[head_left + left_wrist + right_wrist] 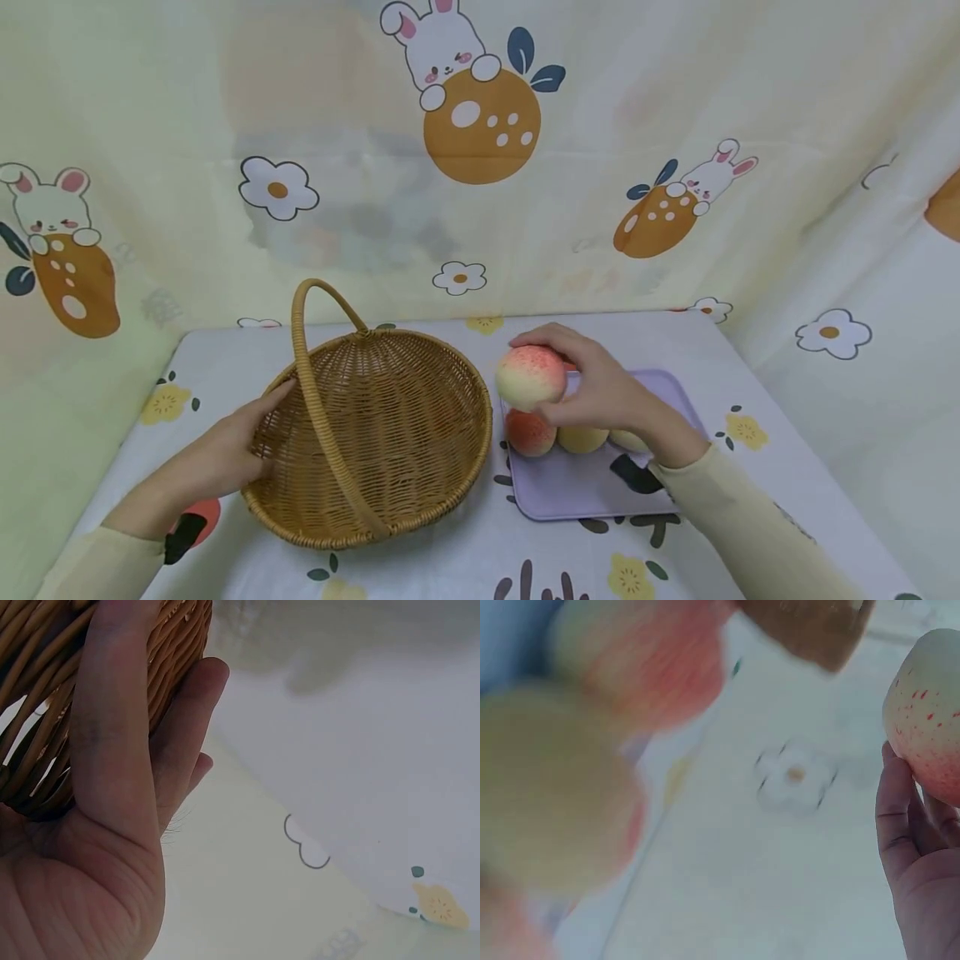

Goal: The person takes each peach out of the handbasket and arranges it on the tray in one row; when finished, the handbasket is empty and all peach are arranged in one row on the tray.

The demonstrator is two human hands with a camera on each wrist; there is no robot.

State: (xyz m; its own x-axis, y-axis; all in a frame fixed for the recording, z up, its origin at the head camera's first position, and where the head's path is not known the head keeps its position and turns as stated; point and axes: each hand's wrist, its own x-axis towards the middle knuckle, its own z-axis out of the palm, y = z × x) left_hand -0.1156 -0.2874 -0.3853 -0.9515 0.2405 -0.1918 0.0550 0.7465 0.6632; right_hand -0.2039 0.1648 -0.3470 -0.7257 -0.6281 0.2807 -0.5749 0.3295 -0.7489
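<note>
My left hand [232, 446] grips the left rim of a brown wicker basket [420, 400] with a tall arched handle. In the left wrist view, fingers lie along the basket's woven side [176, 664]. No fruit shows inside the basket. My right hand [600, 387] holds a pink-and-cream peach [528, 379] between thumb and fingers, raised over the left part of a lilac tray [577, 492]. Below it on the tray sit a redder peach [530, 435] and paler peaches [582, 439], partly hidden by the hand.
A white cloth with yellow flowers [632, 577] covers the table. Behind it hangs a pale curtain [360, 242] printed with rabbits and flowers. The basket handle [318, 408] arches up over the basket's left half. The tray stands to the right of the basket, a short gap between them.
</note>
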